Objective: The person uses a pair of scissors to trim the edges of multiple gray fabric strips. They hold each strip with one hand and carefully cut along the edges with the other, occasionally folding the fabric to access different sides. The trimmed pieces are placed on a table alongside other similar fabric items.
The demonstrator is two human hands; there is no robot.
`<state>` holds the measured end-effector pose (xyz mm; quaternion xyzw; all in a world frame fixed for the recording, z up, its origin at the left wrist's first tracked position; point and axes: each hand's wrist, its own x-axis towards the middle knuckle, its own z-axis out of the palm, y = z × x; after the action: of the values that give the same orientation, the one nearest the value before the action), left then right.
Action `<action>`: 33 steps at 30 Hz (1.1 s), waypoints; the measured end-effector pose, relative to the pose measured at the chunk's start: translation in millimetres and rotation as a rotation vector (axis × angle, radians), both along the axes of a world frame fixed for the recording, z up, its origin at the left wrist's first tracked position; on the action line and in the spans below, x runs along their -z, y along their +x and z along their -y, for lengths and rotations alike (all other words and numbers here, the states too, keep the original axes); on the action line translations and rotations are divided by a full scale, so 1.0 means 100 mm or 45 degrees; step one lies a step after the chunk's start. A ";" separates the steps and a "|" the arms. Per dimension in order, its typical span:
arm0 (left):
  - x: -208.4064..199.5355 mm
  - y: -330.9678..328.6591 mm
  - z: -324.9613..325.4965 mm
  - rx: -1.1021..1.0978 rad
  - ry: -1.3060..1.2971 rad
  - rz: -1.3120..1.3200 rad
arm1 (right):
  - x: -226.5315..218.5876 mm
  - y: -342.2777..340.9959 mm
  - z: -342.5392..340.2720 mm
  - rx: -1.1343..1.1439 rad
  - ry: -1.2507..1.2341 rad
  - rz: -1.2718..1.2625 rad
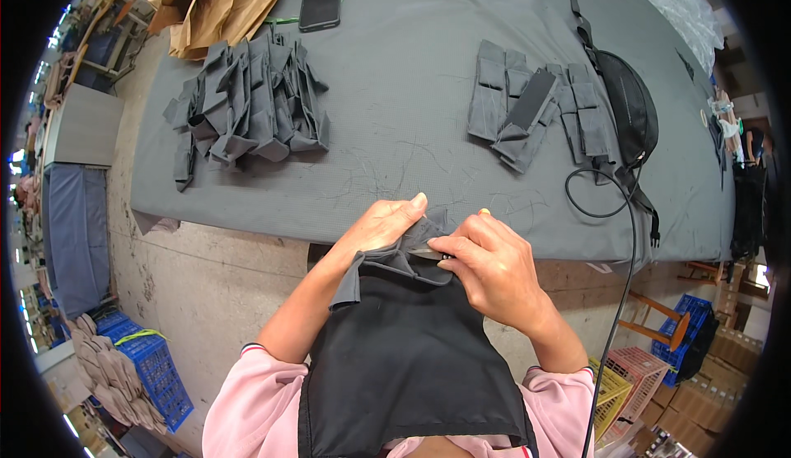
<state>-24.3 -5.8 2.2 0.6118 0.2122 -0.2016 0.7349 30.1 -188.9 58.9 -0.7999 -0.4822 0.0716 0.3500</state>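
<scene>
A gray fabric piece (420,269) with folded, pocket-like sections lies between the person's two hands, just off the near edge of the table (395,120) and in front of a black apron (412,359). The left hand (381,226) grips the piece from the left, its fingers closed on the cloth and its thumb directed toward the far side. The right hand (494,264) meets the piece from the right; its thumb and index finger pinch a small slender object (446,256), mostly hidden, whose kind cannot be told.

Loose dark threads (404,170) lie scattered on the table just beyond the hands. At left, a heap of gray pocketed pieces (255,112) is gathered near a brown paper bag (218,9); a black smartphone (320,2) rests to the right of the bag. At right, a smaller group of similar gray pieces (488,87) carries a dark flat strip (534,102). Beside this group lies a black waist bag (630,104) with a strap, and a black cable (630,268) loops near it and descends past the near edge.
</scene>
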 end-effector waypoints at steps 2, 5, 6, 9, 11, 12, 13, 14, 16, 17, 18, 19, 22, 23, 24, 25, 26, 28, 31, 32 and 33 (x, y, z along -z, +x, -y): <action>-0.02 0.00 0.02 -0.014 -0.030 -0.028 | 0.01 -0.01 0.00 0.001 0.026 0.022; -0.03 -0.01 0.04 -0.025 -0.044 -0.020 | 0.02 -0.02 0.01 0.026 0.025 -0.023; 0.01 -0.02 0.04 -0.023 -0.046 0.000 | 0.03 -0.02 0.02 0.040 0.028 -0.057; 0.00 -0.03 0.04 -0.029 -0.081 0.001 | 0.09 -0.05 0.04 0.096 0.093 -0.103; 0.00 -0.03 0.04 -0.026 -0.064 0.011 | 0.09 -0.06 0.04 0.113 0.114 -0.106; 0.03 -0.02 0.04 -0.015 -0.032 0.031 | 0.08 -0.06 0.04 0.113 0.103 -0.103; 0.06 -0.02 0.04 -0.003 0.000 0.050 | 0.07 -0.07 0.04 0.113 0.093 -0.100; 0.10 -0.03 0.04 -0.006 0.050 0.105 | 0.07 -0.07 0.04 0.107 0.085 -0.043; 0.16 -0.04 0.04 -0.011 0.152 0.218 | 0.08 -0.07 0.02 0.096 0.070 0.073; 0.14 -0.04 0.04 -0.018 0.195 0.215 | 0.07 -0.07 0.02 0.119 0.072 0.115; 0.11 -0.04 0.05 -0.028 0.240 0.210 | 0.06 -0.08 0.02 0.139 0.077 0.154; 0.07 -0.04 0.05 -0.038 0.286 0.204 | 0.05 -0.08 0.01 0.159 0.082 0.194; -0.01 -0.03 0.08 -0.020 0.496 0.261 | 0.03 -0.09 -0.02 0.128 0.017 0.235; -0.02 -0.03 0.09 -0.015 0.538 0.276 | 0.03 -0.09 -0.03 0.132 0.003 0.270; -0.03 -0.04 0.09 -0.014 0.583 0.290 | 0.03 -0.10 -0.04 0.132 -0.008 0.305; -0.04 -0.04 0.10 -0.011 0.627 0.305 | 0.04 -0.10 -0.05 0.133 -0.020 0.340; -0.05 -0.03 0.11 -0.010 0.648 0.319 | 0.04 -0.11 -0.04 0.125 -0.045 0.374; -0.06 -0.03 0.12 -0.011 0.687 0.345 | 0.05 -0.12 -0.03 0.105 -0.097 0.439; -0.02 -0.04 0.13 -0.024 0.730 0.385 | 0.03 -0.13 -0.01 0.119 -0.139 0.436; -0.02 -0.04 0.13 -0.032 0.712 0.370 | 0.03 -0.13 0.00 0.152 -0.083 0.388; -0.02 -0.05 0.11 -0.042 0.696 0.355 | 0.04 -0.14 0.01 0.182 -0.026 0.340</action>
<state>-29.5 -17.0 4.6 0.8050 0.1655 -0.0391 0.5684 16.3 -189.9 55.0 -0.8381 -0.4654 -0.0557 0.2789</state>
